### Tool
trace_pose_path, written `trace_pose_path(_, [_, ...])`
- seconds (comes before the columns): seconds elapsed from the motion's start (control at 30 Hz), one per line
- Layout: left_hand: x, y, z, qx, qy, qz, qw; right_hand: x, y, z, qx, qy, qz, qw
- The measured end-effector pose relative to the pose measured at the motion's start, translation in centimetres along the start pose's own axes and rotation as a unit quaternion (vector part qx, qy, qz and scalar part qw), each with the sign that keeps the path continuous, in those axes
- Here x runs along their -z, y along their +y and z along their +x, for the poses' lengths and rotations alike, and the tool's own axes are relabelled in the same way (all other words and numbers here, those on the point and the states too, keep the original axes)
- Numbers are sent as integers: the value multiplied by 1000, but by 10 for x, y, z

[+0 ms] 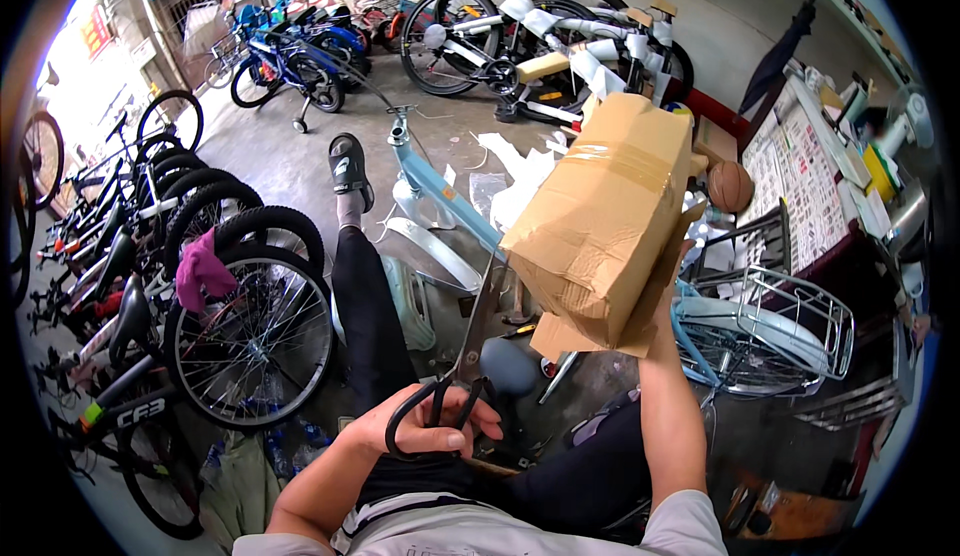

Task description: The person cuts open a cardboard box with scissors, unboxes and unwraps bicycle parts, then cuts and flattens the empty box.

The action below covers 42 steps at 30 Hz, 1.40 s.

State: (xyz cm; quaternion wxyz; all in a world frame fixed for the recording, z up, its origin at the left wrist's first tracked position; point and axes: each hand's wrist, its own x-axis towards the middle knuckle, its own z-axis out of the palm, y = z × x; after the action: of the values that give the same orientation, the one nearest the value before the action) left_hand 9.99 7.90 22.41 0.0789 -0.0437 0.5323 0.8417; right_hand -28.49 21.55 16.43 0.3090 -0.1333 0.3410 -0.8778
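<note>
In my left hand [428,426] is a pair of scissors [478,326] with large black handles, my fingers through the loops. The blades point up and away, their tips close to the near left corner of a brown cardboard box [610,206]. Clear tape runs across the box, and a flap hangs loose at its near end. My right hand [666,314] holds up the box at its right side, its fingers mostly hidden by the cardboard. Behind the scissors and box, a light-blue bicycle frame [445,196] slants across the floor.
Bicycles crowd the left, one with a large wheel [250,336] and a pink cloth [203,271]. Wrapped bikes [540,36] lean at the back wall. A basketball [730,187] and wire rear rack [795,316] are at right. White fender [435,253], hammer [516,308] and packing scraps lie ahead.
</note>
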Motion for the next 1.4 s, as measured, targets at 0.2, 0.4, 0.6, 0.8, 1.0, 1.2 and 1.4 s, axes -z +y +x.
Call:
trace_pose_path(0.2, [3,-15,4,-35,-92,-55,994,4,2,11,-22,-16,-26,999])
trace_pose_path(0.4, [-2,-14,7,-73,-128,-140,979,18,12,8,-71,-27,-59,995])
trace_pose_path(0.6, [-7,-29,11,-106,-167,-305,932,39,18,-8,-132,-33,-99,986])
trace_pose_path(0.8, [-17,-55,19,-144,-251,-444,848,48,27,0,-169,-45,-144,974])
trace_pose_path(1.0, [-22,-34,17,-59,-84,-203,974,49,35,23,-174,-27,-201,964])
trace_pose_path(1.2, [-30,-18,24,64,75,37,994,26,23,9,-11,121,-318,940])
trace_pose_path(1.4, [-39,-29,42,59,183,194,962,-38,9,-76,-141,-42,-290,946])
